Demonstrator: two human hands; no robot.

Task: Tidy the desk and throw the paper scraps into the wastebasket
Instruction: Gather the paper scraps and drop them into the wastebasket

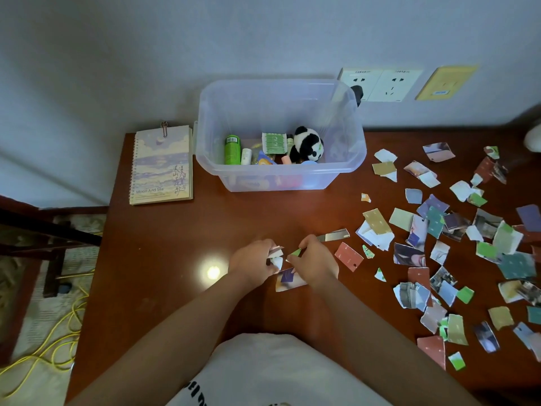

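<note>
1. Dozens of torn paper scraps point(401, 219) strewn over the desk point(175, 259) from 1 to 5 o'clock of the hands, many overlapping, in green, blue, rust, ochre and white.
2. At 12 o'clock, a clear plastic bin point(278, 172) with no lid, set back against the wall. Inside, a panda plush point(307, 146), a green bottle point(232, 149) and smaller items too jumbled to name.
3. At 10 o'clock, a spiral notebook point(162, 165) lying flat just beside the bin's left wall, with a clip on its top edge.
4. At 1 o'clock behind the bin, wall sockets point(380, 85), with a black plug partly hidden by the bin's corner.
5. At 9 o'clock, a bright lamp glare point(213, 272) on the desk near the left wrist. At 8 o'clock, a yellow cable point(67, 332) on the floor.
6. Close in the way: a grey strip point(333, 236) just beyond the right knuckles, and a blue-and-white scrap point(288, 281) flat under both wrists.
7. Left grip point(251, 263): fingers curled, clenched around a small bundle of scraps point(276, 253), edges poking out.
8. Right grip point(314, 260): thumb and fingers pinching a green scrap point(295, 252) right next to the bundle; touching it or not, cannot tell.
</note>
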